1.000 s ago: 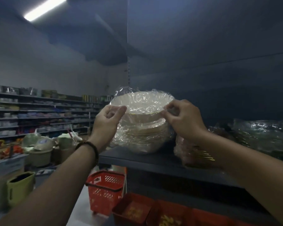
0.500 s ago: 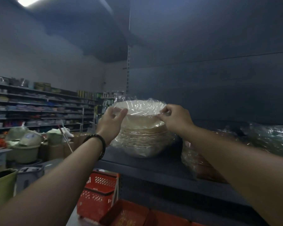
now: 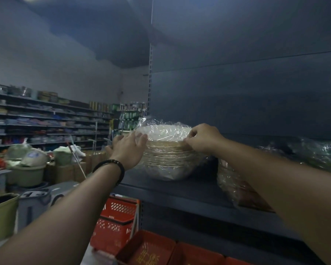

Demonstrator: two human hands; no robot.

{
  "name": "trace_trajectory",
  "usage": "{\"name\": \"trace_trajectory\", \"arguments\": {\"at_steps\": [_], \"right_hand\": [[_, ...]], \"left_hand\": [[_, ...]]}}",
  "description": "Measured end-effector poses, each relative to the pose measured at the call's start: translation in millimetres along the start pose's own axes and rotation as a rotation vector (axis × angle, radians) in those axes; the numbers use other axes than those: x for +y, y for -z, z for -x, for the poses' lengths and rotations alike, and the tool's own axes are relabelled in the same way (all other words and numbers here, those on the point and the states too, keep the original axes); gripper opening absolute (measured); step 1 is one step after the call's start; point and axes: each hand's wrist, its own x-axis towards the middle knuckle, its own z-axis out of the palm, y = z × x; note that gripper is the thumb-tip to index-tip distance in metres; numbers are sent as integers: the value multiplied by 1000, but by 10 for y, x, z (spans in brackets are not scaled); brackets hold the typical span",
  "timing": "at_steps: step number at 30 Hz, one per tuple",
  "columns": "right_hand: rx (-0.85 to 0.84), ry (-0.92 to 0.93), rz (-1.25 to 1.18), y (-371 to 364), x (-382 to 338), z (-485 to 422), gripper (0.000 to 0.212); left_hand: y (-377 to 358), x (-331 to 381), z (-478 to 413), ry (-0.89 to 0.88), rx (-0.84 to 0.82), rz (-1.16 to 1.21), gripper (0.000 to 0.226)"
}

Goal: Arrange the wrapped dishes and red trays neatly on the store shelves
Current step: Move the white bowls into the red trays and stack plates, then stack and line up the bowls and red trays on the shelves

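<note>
A stack of pale bowls wrapped in clear film rests on the dark upper shelf near its left end. My right hand pinches the film at the stack's right rim. My left hand lies against the stack's left side with its fingers spread. To the right, partly behind my right forearm, sits another wrapped pile of dishes. Further wrapped ware stands at the far right of the shelf. Red trays lie on the lower shelf at the bottom.
A red shopping basket stands on the floor left of the shelf unit. Buckets, tubs and cardboard boxes crowd the aisle at the left. Long stocked shelves run along the far wall.
The wrapped bowl stack has come down level onto the shelf. My left hand has gone from pinching the film to spread fingers against the side. My right hand keeps its pinch.
</note>
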Motion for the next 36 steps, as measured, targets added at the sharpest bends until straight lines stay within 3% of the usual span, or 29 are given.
{"name": "trace_trajectory", "arguments": {"at_steps": [4,9,14,17,19,21,27,31,36], "right_hand": [[-32,-22,20,-64,12,-4,17],[-62,-47,29,-58,37,26,18],[-195,6,106,121,-40,110,48],[-137,80,135,307,-81,233,56],[-62,131,89,470,-89,431,45],[-17,180,8,636,-71,752,31],[145,314,-74,881,237,2023,5],[82,256,-115,890,694,2894,6],[-7,-1,-89,697,1612,3753,7]], "left_hand": [[-37,-161,-118,-75,-35,-119,76],[-116,-266,-229,-38,-93,-127,68],[30,-58,-53,-33,-151,-106,60],[183,105,205,-41,-30,-76,65],[293,258,518,-61,88,-37,71],[370,395,879,-82,137,32,60],[275,773,2108,-181,-72,279,6],[-71,1008,2903,-247,-245,308,8],[-771,1151,3650,-302,-460,285,17]]}}
